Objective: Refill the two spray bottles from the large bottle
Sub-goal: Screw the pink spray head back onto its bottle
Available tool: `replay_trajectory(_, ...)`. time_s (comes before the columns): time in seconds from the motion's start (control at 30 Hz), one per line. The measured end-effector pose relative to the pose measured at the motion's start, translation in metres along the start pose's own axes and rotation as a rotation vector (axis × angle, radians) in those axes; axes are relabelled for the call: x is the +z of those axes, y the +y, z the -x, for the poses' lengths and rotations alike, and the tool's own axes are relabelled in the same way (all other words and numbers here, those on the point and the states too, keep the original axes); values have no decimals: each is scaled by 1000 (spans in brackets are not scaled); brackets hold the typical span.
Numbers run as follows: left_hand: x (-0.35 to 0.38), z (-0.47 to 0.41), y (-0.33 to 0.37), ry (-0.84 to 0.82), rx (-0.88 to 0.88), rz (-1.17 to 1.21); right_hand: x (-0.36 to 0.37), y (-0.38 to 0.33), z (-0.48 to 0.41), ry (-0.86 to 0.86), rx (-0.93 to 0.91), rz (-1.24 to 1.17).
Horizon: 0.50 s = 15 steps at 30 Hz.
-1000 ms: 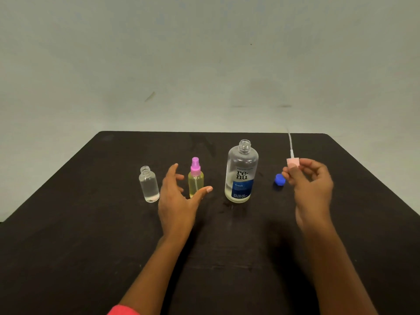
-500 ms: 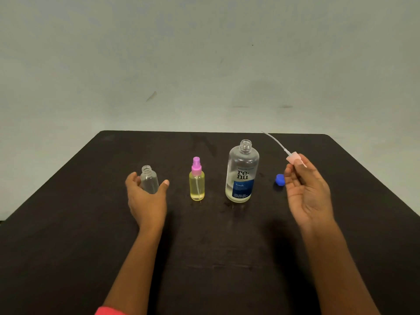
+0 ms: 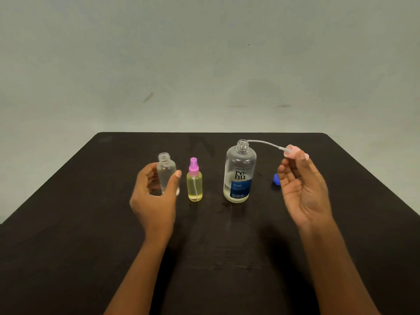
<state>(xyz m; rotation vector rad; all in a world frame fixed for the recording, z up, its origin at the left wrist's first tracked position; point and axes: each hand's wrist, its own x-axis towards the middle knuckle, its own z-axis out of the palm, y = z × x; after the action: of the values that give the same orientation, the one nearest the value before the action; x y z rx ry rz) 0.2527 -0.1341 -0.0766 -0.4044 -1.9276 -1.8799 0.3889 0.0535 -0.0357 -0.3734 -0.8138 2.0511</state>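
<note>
A dark table (image 3: 68, 258) fills the lower half of the view, its far edge running straight below a pale grey-green wall (image 3: 204, 53), with rounded far corners. All the objects stand in a row in the far middle of the top, well back from the near edge; the wide near stretch holds only the person's two forearms, and broad bare strips run along the left and right sides.

The left hand (image 3: 154, 196) curls around a small clear spray bottle (image 3: 167, 171) with an open threaded neck. The thumb presses its right side and the fingers wrap behind its left side, so the hand is closed on it in a loose cupped grip. Whether its base touches the table is hidden by the hand.

Just beside it to the right stands a yellow spray bottle (image 3: 194, 186) with its pink spray top screwed on, upright and untouched. Farther right stands the large clear "renu fresh" bottle (image 3: 239, 173), uncapped, with a little liquid at the bottom.

The right hand (image 3: 302, 189) is raised, palm facing the camera, pinching a pale pink spray head (image 3: 293, 151) between fingertips; the remaining fingers are half uncurled. The head's thin clear dip tube (image 3: 263, 143) arcs left, its tip by the large bottle's mouth. A blue cap (image 3: 275, 179) lies on the table, partly hidden behind this hand.
</note>
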Motion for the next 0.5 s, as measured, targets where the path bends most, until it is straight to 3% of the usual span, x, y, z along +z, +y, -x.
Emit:
replay_trajectory(0.23,19,31,-3,-248,109,3,0,4,0,-136,-32,101)
replay_trajectory(0.5,23,39,-6,-316,149,-16,-2,14,3,-261,-84,270)
